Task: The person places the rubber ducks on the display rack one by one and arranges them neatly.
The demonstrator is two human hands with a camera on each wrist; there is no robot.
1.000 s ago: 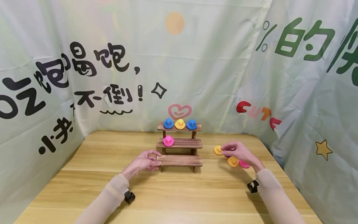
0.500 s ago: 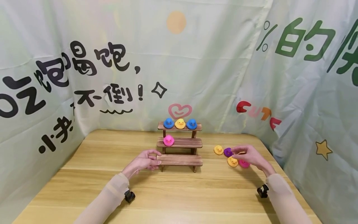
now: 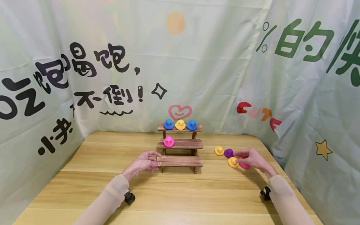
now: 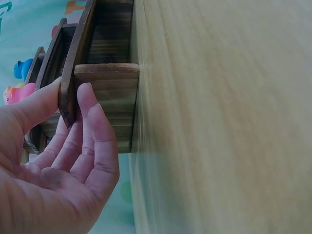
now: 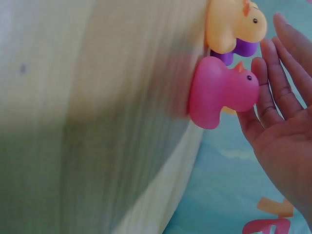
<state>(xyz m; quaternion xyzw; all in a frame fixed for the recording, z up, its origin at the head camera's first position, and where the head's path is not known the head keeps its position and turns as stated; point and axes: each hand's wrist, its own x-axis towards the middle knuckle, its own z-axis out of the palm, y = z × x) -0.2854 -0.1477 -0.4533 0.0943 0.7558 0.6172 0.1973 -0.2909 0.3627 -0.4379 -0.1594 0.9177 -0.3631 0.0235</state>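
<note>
My left hand [image 3: 144, 161] pinches the left end of the bottom step of a three-step wooden stand [image 3: 180, 161]; in the left wrist view the thumb lies on one face of the board, fingers on the other. My right hand [image 3: 251, 159] hovers over several toy ducks right of the stand, fingers extended and holding nothing. Its fingertips are nearest a pink duck [image 5: 219, 92], partly covered by the hand in the head view, and a yellow duck [image 3: 232, 162]. A purple duck [image 3: 228, 152] and another yellow duck [image 3: 219, 151] sit just left of them.
On the top step stand a blue duck [image 3: 168, 124], a yellow duck [image 3: 180, 125] and a second blue duck [image 3: 192, 125]. Another pink duck [image 3: 169, 142] sits at the left of the middle step. Printed cloth [image 3: 213, 78] hangs around the wooden table [image 3: 180, 200].
My right hand has moved right, from beside the left yellow duck to above the nearer yellow and pink ducks, uncovering the purple one. My left hand stays on the stand.
</note>
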